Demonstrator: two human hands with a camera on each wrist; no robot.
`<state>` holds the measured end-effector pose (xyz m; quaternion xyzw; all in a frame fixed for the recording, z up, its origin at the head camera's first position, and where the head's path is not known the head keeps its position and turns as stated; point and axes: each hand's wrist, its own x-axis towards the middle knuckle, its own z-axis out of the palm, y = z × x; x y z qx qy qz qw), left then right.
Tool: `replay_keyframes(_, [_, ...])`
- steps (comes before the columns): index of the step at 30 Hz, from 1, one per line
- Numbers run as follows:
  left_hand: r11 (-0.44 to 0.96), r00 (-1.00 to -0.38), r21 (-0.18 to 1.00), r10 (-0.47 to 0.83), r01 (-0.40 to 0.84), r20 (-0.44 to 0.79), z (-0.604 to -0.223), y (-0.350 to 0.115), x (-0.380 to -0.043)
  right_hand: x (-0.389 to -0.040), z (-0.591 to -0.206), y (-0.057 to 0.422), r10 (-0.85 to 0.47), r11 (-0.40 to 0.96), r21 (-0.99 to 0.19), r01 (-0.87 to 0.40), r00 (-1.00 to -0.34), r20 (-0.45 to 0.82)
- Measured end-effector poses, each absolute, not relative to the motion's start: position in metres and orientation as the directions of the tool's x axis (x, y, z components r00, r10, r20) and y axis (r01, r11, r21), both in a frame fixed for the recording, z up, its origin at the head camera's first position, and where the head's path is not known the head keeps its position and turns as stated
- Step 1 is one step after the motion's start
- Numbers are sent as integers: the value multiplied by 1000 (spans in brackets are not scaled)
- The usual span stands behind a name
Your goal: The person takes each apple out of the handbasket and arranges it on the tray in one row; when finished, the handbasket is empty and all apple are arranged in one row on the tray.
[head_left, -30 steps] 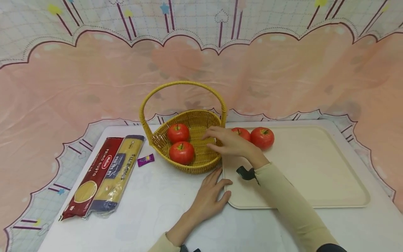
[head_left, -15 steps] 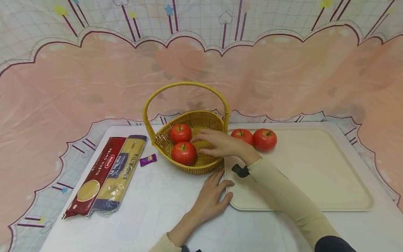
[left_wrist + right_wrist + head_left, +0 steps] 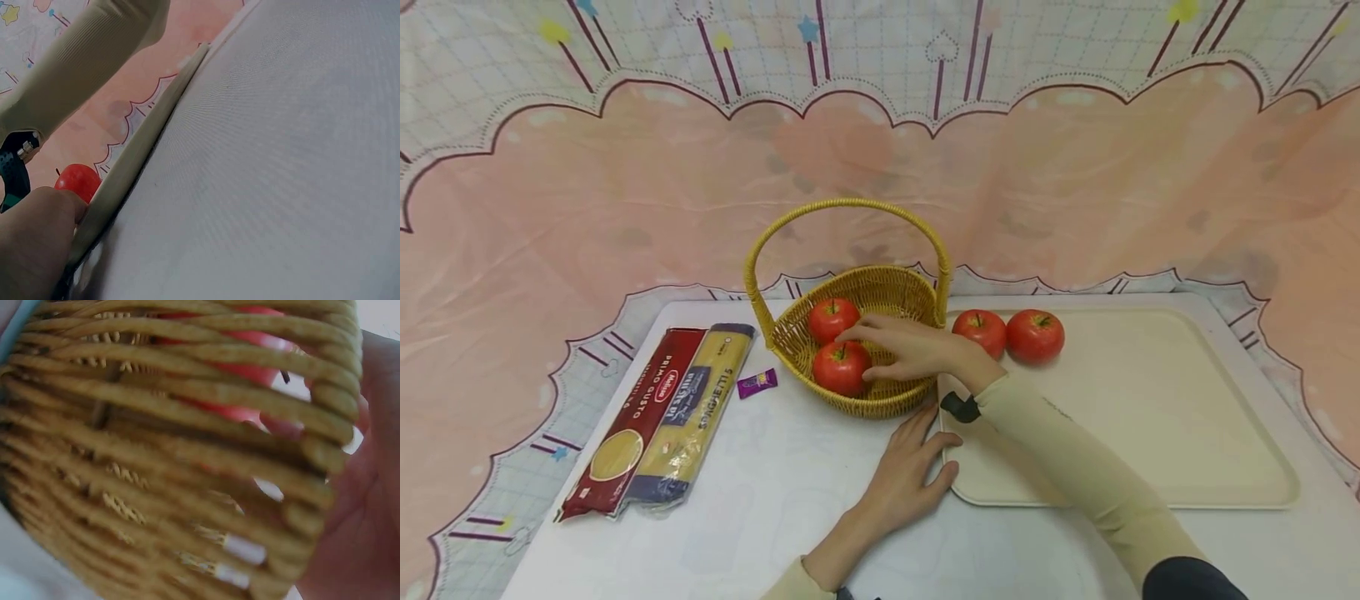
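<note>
My right hand (image 3: 917, 346) reaches over the right rim of the yellow wicker basket (image 3: 874, 410), palm down. Its fingertips and thumb are at the right side of the front red apple (image 3: 837, 375). Behind that lies a second apple (image 3: 832, 317) in the basket. In the right wrist view the woven wall (image 3: 187, 431) covers most of the apples, with part of the hand (image 3: 369, 512) beyond it. My left hand (image 3: 895, 477) lies with spread fingers by the basket's front, its thumb and index finger at the left edge of the beige tray (image 3: 1150, 400).
Two more apples, one apple (image 3: 980, 332) beside another apple (image 3: 1036, 337), stand at the tray's back left. Left of the basket lie a small purple wrapped sweet (image 3: 757, 383), a yellow spaghetti pack (image 3: 692, 417) and a dark red pasta pack (image 3: 636, 417). The basket's tall handle (image 3: 848, 202) arches above it.
My right hand has moved left and slightly forward inside the basket, from its right side up to the front apple. The left hand stays where it was.
</note>
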<state>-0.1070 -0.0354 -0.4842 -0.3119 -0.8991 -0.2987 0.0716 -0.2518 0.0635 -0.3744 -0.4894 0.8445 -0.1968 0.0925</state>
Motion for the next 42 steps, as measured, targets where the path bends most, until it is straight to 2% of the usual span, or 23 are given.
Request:
replay_keyframes(9, [628, -803, 504, 511, 592, 307, -484, -34, -105, -251, -375, 50, -843, 517, -367, -773, -534, -61])
replay_keyframes(18, [624, -786, 479, 513, 617, 344, -486, -33, -105, -249, -374, 37, -780, 617, -384, -687, -597, -184])
replay_keyframes(22, [629, -784, 467, 515, 621, 347, -486, -32, -105, -251, -374, 33, -774, 626, -384, -679, -600, -201])
replay_keyframes(27, [643, -778, 438, 519, 629, 354, -486, -31, -105, -253, -378, 30, -798, 596, -379, -708, -573, -186])
replay_keyframes(31, [641, -744, 384, 527, 665, 411, -484, -30, -103, -255, -381, 29, -812, 576, -396, -715, -556, -176])
replay_keyframes(35, [588, -660, 315, 581, 745, 476, -482, -27, -99, -256, -383, 27, -820, 562, -423, -711, -545, -173])
replay_keyframes(38, [538, -594, 263, 655, 801, 467, -480, -23, -92, -256, -384, 26, -820, 562, -440, -700, -543, -183])
replay_keyframes(42, [492, -547, 240, 729, 837, 411, -480, -19, -86, -257, -386, 25, -820, 561, -452, -694, -541, -187])
